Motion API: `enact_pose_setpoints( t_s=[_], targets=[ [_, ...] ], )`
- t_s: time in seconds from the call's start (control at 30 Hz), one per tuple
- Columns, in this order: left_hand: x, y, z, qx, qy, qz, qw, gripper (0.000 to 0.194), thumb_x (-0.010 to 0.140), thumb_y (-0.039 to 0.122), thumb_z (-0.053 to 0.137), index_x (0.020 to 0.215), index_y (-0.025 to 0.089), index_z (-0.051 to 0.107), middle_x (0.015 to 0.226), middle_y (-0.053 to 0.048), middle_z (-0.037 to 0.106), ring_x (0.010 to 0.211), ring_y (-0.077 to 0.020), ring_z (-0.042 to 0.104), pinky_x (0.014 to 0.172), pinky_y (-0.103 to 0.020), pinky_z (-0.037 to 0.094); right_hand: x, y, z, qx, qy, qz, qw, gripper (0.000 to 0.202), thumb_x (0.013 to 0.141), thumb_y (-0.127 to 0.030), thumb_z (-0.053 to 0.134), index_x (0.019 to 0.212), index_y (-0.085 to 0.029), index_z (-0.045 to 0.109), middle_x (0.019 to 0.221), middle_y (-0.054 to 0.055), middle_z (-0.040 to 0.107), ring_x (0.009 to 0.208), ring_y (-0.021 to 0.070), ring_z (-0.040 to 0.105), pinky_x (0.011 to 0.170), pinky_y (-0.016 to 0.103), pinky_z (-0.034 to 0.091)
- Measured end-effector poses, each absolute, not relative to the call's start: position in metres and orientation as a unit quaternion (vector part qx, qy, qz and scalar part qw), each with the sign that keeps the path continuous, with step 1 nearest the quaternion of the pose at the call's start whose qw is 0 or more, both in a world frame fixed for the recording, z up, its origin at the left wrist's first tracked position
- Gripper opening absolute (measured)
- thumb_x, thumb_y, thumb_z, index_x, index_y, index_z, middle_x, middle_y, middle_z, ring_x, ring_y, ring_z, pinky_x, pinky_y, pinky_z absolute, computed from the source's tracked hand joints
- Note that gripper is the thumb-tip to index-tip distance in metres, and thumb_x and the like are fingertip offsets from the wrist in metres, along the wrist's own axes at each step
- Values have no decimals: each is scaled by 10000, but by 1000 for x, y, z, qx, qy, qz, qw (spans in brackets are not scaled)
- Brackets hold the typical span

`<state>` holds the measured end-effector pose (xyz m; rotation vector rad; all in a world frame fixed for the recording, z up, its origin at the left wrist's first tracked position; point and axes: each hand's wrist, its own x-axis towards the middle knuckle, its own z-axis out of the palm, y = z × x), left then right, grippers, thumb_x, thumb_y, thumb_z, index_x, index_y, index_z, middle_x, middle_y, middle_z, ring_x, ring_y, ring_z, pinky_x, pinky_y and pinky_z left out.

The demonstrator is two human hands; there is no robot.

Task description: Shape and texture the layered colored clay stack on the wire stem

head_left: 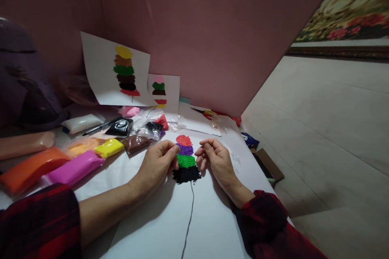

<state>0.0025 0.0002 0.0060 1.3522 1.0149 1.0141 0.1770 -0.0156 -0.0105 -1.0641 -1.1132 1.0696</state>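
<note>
A white sheet of paper [158, 218] carries a column of textured modelling clay bands: red [184, 141], purple [186, 150], green [186, 161] and black [185, 175] from top to bottom. A dark drawn line [190, 218] runs down from the black band. My left hand [161, 158] hovers at the column's left side, thumb and forefinger pinched together. Facing it on the right is my right hand [216, 161], its fingers curled and the thumb close against the forefinger. Whatever is in either pinch is too small to make out.
Clay packs lie to the left, including pink [74, 168], orange [35, 170], yellow [109, 148] and black [119, 127]. Two sheets with similar coloured columns [97, 77] lean on the pink wall. Scissors [206, 113] lie at the back. The table's right edge drops to the floor.
</note>
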Motion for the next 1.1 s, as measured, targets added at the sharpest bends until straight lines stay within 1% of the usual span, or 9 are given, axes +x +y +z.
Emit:
enact_pose_setpoints(
  t_s=[0.17,0.3,0.47,0.6,0.8,1.0,1.1],
  targets=[
    [3,0,6,572,428,430,552,238,824,347,526,655,181,507,452,49,551,314,-60,412,313,-162,297,176,-18,-8,-461,-481,462,585,273,832,-445,602,866,-182,536,598,-25,633,364,81,545,279,145,403],
    [2,0,6,572,427,430,553,239,823,349,529,655,181,505,451,51,552,300,-58,407,306,-164,294,175,-20,-7,-464,-484,466,576,267,833,-441,596,854,-181,538,588,-27,621,351,77,522,266,142,389],
    [2,-1,5,573,425,430,553,237,820,345,529,650,181,509,447,49,550,296,-61,415,301,-166,291,176,-20,-7,-459,-476,476,580,241,844,-405,576,927,-181,549,605,-37,605,345,71,504,253,138,375],
    [2,0,6,574,424,429,554,241,819,344,532,643,182,509,445,46,554,288,-58,401,298,-168,283,176,-20,-8,-465,-485,466,576,259,855,-398,563,986,-175,567,610,-38,597,344,58,494,260,122,358],
    [2,1,5,581,422,425,552,231,825,334,523,652,182,511,451,42,553,308,-60,413,312,-165,298,175,-20,-7,-471,-496,455,571,271,824,-431,614,912,-181,556,593,-34,623,332,63,508,254,122,348],
    [2,0,4,587,421,420,549,247,822,350,528,642,182,505,446,43,549,311,-63,408,314,-163,300,174,-19,-3,-485,-488,443,575,308,723,-397,726,847,-178,548,568,-37,636,345,79,526,262,138,372],
    [2,0,4,588,417,420,552,242,815,355,535,648,183,507,450,46,553,304,-65,412,312,-167,303,173,-20,-2,-492,-490,433,576,277,722,-382,729,785,-172,559,572,-25,648,345,73,518,264,137,370]
  ],
)
